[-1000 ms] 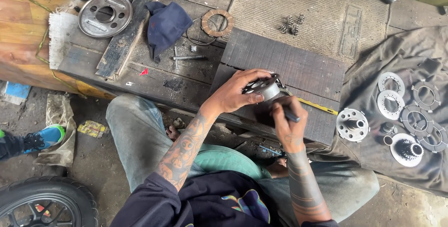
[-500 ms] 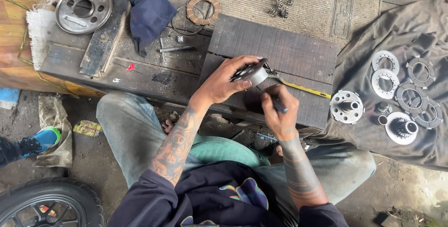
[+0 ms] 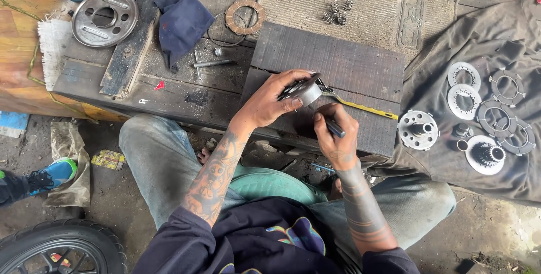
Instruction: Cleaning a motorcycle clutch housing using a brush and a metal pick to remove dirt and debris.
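Over the dark wooden board (image 3: 338, 65) at the person's knees, a round metal drum-shaped part (image 3: 304, 90) sits tilted on its edge, held up just above the wood. The left hand (image 3: 270, 102) wraps over it from the near side, fingers curled around the rim and thumb pressed against its face. Just below it, the right hand (image 3: 337, 133) is closed into a loose fist around a dark-handled tool (image 3: 332, 127), whose tip points up at the part; where the tip meets the metal I cannot tell. A thin yellow strip (image 3: 366, 108) lies on the board, running out to the right from under the part.

Farther back on the board's far side, a ribbed mat (image 3: 360, 3) carries a small cluster of coil springs (image 3: 337, 12). To the left, on the grimy plank bench (image 3: 169, 91), lie a blue rag (image 3: 183, 23), a brown friction ring (image 3: 245, 16) and a round silver cover plate (image 3: 105, 18). To the right, a dark cloth (image 3: 451, 43) is spread with toothed discs (image 3: 463, 88), ringed plates (image 3: 507, 110) and two hubs (image 3: 418, 129). A tyre (image 3: 62, 248) shows at the lower left corner, near a blue shoe (image 3: 56, 172).
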